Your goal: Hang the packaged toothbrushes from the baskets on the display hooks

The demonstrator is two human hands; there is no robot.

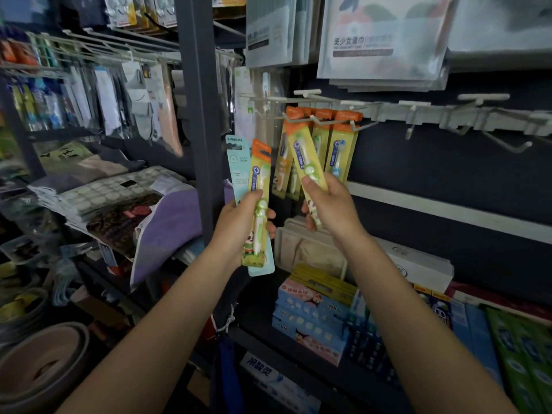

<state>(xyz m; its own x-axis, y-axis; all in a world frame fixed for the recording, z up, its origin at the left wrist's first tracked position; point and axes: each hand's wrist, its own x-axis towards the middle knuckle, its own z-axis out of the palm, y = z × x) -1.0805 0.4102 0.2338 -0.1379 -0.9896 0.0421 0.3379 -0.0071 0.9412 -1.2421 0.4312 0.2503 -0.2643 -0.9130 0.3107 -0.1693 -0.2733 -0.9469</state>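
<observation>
Progress partial: several yellow packs [337, 153] hang on hooks [352, 124] at 12 o'clock. My right hand [331, 201] fingers clamp tilted pack [304, 153] near hook; left hand [242, 222] grips two spares [259, 186]; empty hooks [507, 146] at 2 o'clock.

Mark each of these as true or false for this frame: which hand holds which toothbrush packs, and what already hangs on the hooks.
1. The right hand holds one yellow toothbrush pack, its orange top tilted up toward the hooks. True.
2. The left hand is empty. False: it grips a yellow pack together with a light blue pack behind it.
3. Yellow packs with orange tops already hang on the white hooks. True.
4. Every hook on the white rail carries packs. False: the hooks to the right are bare.
5. Boxed goods sit on the shelf below the hands. True.
</observation>
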